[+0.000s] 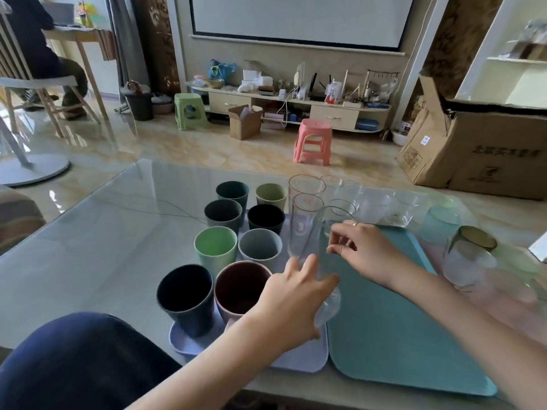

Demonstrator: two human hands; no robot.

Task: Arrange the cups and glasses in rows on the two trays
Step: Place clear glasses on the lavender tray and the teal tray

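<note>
1. The glass-topped table (103,232) carries a teal tray (399,335) and, touching its left edge, a lilac tray (189,344).
2. Eight coloured cups (216,247) stand in two rows on the lilac tray; clear glasses (305,220) stand beside them.
3. The left hand (293,300) curls its fingers round a tall clear glass (325,309) at the trays' seam.
4. The right hand (361,247) pinches that glass's rim.

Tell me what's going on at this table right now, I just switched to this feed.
A person is sorting drinkware onto two trays. Eight coloured cups already stand in two rows on the lilac tray. Both hands are on one tall clear glass at the seam between the trays: the left hand grips its lower part, the right hand pinches near its top. The teal tray is mostly bare. More glasses wait on the table beyond it.
</note>
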